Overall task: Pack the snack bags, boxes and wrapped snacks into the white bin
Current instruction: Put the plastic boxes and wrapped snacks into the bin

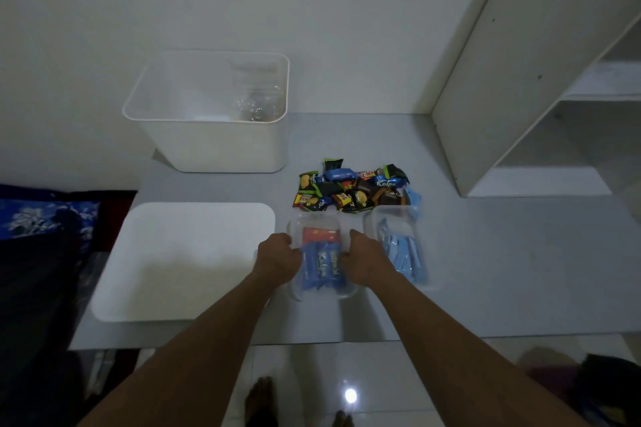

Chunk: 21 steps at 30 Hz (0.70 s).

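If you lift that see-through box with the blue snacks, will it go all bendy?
Probably a little: the clear box looks thin-walled, so its sides may flex where the left hand and right hand hold it. It likely feels light, since just a few small snack packs lie inside. Its top is open, so tilting could spill them.

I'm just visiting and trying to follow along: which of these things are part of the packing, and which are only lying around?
Part of the job: white bin; clear box of blue bars, gripped by left hand and right hand; clear box of pale blue packets; loose snack pile.
Just lying about: white lid, shelf unit, blue floral cloth.
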Tool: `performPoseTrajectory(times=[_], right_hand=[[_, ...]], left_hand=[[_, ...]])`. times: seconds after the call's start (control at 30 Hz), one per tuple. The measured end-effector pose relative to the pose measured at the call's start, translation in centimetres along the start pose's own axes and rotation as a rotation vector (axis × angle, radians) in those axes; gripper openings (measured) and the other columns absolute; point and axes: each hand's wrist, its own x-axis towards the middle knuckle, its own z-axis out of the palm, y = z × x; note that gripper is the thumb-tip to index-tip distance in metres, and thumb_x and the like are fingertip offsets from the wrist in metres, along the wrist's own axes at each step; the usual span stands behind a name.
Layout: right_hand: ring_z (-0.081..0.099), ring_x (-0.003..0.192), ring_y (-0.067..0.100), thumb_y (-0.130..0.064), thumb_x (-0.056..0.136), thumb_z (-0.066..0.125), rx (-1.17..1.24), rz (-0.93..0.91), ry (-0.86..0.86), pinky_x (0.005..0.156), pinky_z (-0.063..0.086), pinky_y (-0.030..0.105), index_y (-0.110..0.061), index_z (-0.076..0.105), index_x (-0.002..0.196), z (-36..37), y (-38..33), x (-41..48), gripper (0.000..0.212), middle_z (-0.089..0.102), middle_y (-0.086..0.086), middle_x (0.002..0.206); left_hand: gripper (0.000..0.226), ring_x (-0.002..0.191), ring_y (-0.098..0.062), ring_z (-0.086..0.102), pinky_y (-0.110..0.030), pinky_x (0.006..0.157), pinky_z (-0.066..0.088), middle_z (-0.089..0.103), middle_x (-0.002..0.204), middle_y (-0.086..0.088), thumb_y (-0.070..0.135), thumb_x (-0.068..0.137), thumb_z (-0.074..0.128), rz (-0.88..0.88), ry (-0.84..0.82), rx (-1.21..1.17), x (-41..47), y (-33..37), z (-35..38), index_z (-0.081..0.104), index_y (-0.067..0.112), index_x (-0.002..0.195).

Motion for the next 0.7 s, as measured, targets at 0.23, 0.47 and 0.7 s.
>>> performPoseTrajectory(times=[0.23, 0.47, 0.7], right_hand=[[0.061, 0.106, 0.028, -0.008, 0.087, 0.050, 0.208, -0.072, 0.048, 0.082, 0.050, 0.033, -0.015, 0.054, 0.121, -2.3, -0.6, -1.8, 0.035, 0.065, 0.009, 0.115], [0.059, 0.088, 0.022, -0.010, 0.091, 0.057, 0.360, -0.114, 0.222, 0.061, 0.040, 0.026, -0.020, 0.039, 0.133, -8.3, 1.2, -3.9, 0.047, 0.059, 0.002, 0.099], [0.059, 0.108, 0.027, -0.018, 0.089, 0.058, 0.345, -0.032, 0.248, 0.078, 0.038, 0.025, -0.028, 0.041, 0.138, -10.9, 6.3, -4.7, 0.053, 0.063, 0.006, 0.120]], left_hand=[[0.036, 0.103, -0.028, 0.065, -0.033, 0.090, 0.050, 0.067, 0.121, -0.010, 0.020, 0.088, 0.063, 0.013, 0.072, -0.166, -1.1, 2.2, -1.9, 0.061, 0.013, 0.124], [0.032, 0.093, -0.028, 0.066, -0.037, 0.082, 0.056, 0.068, 0.106, -0.004, 0.017, 0.082, 0.064, 0.115, 0.116, -0.273, -2.5, 8.4, -3.4, 0.063, 0.021, 0.114], [0.040, 0.093, -0.024, 0.067, -0.044, 0.083, 0.057, 0.071, 0.103, -0.003, 0.012, 0.075, 0.068, 0.169, -0.018, -0.346, -3.2, 12.3, 0.7, 0.068, 0.017, 0.115]])
